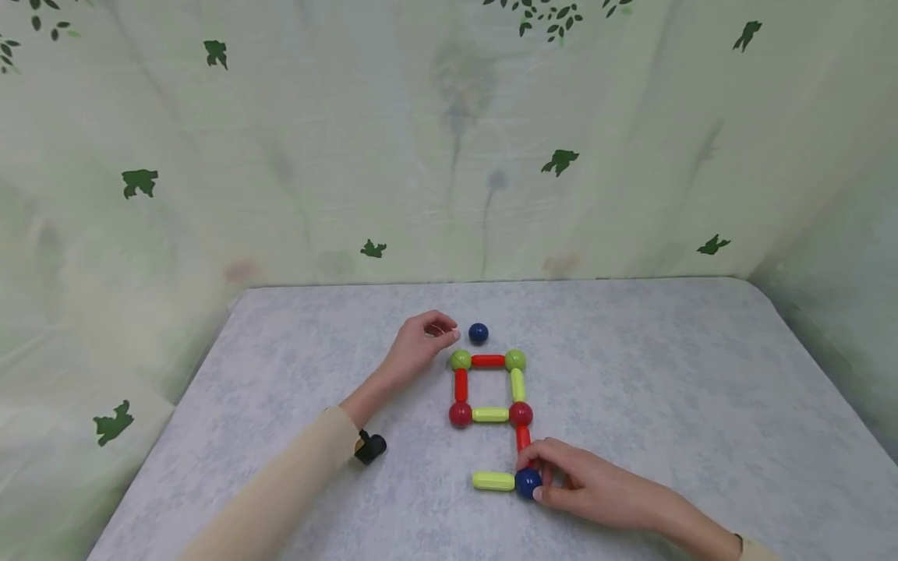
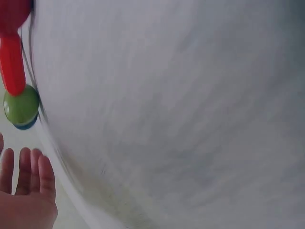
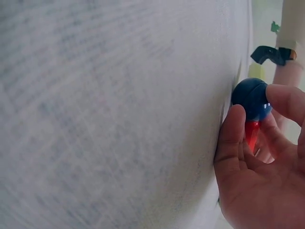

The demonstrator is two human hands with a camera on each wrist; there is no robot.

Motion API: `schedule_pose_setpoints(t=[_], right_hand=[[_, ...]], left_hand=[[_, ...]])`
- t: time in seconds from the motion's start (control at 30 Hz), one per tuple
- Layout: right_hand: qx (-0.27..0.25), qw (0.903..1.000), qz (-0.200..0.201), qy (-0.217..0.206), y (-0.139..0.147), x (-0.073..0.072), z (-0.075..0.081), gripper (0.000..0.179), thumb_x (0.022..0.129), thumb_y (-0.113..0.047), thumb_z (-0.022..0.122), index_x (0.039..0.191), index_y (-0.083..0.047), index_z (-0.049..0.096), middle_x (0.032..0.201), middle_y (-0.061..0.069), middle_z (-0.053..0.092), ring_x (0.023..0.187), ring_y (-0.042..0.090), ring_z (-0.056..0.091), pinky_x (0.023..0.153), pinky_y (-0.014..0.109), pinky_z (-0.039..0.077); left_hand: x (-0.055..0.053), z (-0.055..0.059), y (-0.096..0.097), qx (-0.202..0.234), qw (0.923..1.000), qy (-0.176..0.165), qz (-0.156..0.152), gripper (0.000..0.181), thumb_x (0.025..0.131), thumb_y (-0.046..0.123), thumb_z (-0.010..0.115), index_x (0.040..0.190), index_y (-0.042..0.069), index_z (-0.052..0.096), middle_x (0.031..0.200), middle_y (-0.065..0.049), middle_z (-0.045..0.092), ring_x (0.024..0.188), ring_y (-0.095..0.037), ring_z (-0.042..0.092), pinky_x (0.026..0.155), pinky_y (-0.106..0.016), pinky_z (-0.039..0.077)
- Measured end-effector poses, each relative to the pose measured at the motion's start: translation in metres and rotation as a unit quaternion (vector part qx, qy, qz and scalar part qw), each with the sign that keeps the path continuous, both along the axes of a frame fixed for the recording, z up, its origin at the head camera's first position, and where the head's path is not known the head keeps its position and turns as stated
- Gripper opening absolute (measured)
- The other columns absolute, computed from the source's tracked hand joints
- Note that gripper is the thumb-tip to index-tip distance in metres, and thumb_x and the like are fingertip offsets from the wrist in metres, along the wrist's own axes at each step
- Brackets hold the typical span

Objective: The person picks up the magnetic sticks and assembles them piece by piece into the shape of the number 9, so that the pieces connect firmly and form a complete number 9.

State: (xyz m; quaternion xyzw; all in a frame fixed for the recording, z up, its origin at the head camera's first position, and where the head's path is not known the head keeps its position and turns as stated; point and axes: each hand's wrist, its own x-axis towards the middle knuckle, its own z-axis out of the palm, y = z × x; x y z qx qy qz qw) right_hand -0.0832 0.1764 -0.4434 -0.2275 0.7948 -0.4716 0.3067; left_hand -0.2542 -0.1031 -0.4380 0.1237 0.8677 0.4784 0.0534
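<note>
My right hand (image 1: pixel 582 487) pinches a blue ball (image 1: pixel 528 484) between thumb and fingers at the near corner of a ball-and-stick figure. From that ball a yellow-green stick (image 1: pixel 493 481) points left, and a red stick (image 1: pixel 522 436), partly covered by my fingers, runs up to a red ball (image 1: pixel 521 414). The right wrist view also has the thumb and fingers around the blue ball (image 3: pixel 251 98). My left hand (image 1: pixel 418 347) holds nothing; its fingers are relaxed in the left wrist view. It hovers beside a loose blue ball (image 1: pixel 479 333), close to a green ball (image 1: pixel 461 359).
The figure's square has another green ball (image 1: pixel 515 359), a second red ball (image 1: pixel 460 414), red sticks at top (image 1: pixel 488 361) and left (image 1: pixel 461 386), and yellow-green sticks at right (image 1: pixel 517 385) and bottom (image 1: pixel 490 415). A grey table (image 1: pixel 666 374) meets a leaf-patterned curtain (image 1: pixel 421 156) behind.
</note>
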Motion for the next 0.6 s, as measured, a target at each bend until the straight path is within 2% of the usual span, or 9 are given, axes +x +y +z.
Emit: schedule_pose_setpoints(t=[0.07, 0.2, 0.3, 0.4, 0.5, 0.6], right_hand=[[0.002, 1.0, 0.001, 0.002, 0.0, 0.0, 0.0, 0.025, 0.098, -0.027, 0.062, 0.122, -0.029, 0.056, 0.102, -0.003, 0.056, 0.089, 0.015, 0.053, 0.068, 0.026, 0.045], [-0.002, 1.0, 0.004, 0.005, -0.001, 0.0, 0.0, 0.026, 0.098, -0.026, 0.062, 0.122, -0.028, 0.056, 0.103, -0.003, 0.056, 0.089, 0.015, 0.053, 0.068, 0.025, 0.045], [-0.006, 0.9999, 0.007, 0.007, -0.001, 0.0, 0.0, 0.026, 0.098, -0.026, 0.062, 0.122, -0.028, 0.056, 0.104, -0.003, 0.056, 0.089, 0.015, 0.053, 0.069, 0.025, 0.045], [-0.006, 0.9999, 0.009, 0.01, -0.001, 0.0, 0.0, 0.025, 0.097, -0.025, 0.062, 0.122, -0.028, 0.056, 0.103, -0.003, 0.056, 0.089, 0.014, 0.053, 0.068, 0.025, 0.045], [-0.006, 0.9998, 0.01, 0.014, -0.001, 0.0, 0.0, 0.026, 0.097, -0.024, 0.062, 0.122, -0.027, 0.056, 0.103, -0.002, 0.056, 0.088, 0.014, 0.053, 0.068, 0.025, 0.046], [-0.006, 0.9999, 0.008, 0.014, -0.001, 0.001, 0.0, 0.026, 0.097, -0.024, 0.062, 0.122, -0.027, 0.056, 0.103, -0.002, 0.056, 0.088, 0.014, 0.053, 0.068, 0.025, 0.045]], left_hand=[[-0.008, 0.0, 0.003, 0.005, 0.9998, -0.015, -0.008, 0.029, 0.091, 0.021, 0.072, 0.116, 0.007, 0.066, 0.106, -0.003, 0.065, 0.098, -0.021, 0.06, 0.08, -0.035, 0.051], [-0.019, -0.003, 0.011, 0.005, 0.9981, -0.043, -0.045, 0.039, 0.091, 0.023, 0.073, 0.125, 0.008, 0.061, 0.117, -0.005, 0.063, 0.104, -0.022, 0.059, 0.084, -0.036, 0.051], [-0.022, -0.005, 0.015, -0.013, 0.9965, -0.048, -0.066, 0.043, 0.09, 0.023, 0.073, 0.129, 0.01, 0.061, 0.121, -0.005, 0.062, 0.105, -0.022, 0.057, 0.085, -0.034, 0.05], [-0.02, -0.006, 0.02, -0.038, 0.9952, -0.042, -0.08, 0.043, 0.091, 0.022, 0.072, 0.132, 0.013, 0.061, 0.12, -0.005, 0.062, 0.101, -0.021, 0.055, 0.079, -0.032, 0.049], [-0.017, -0.007, 0.024, -0.047, 0.9958, -0.032, -0.072, 0.04, 0.092, 0.021, 0.071, 0.13, 0.015, 0.063, 0.117, -0.004, 0.063, 0.098, -0.021, 0.055, 0.075, -0.031, 0.047], [-0.015, -0.007, 0.024, -0.031, 0.9987, -0.018, -0.038, 0.035, 0.091, 0.018, 0.072, 0.125, 0.014, 0.066, 0.114, -0.003, 0.064, 0.096, -0.021, 0.055, 0.077, -0.032, 0.047]])
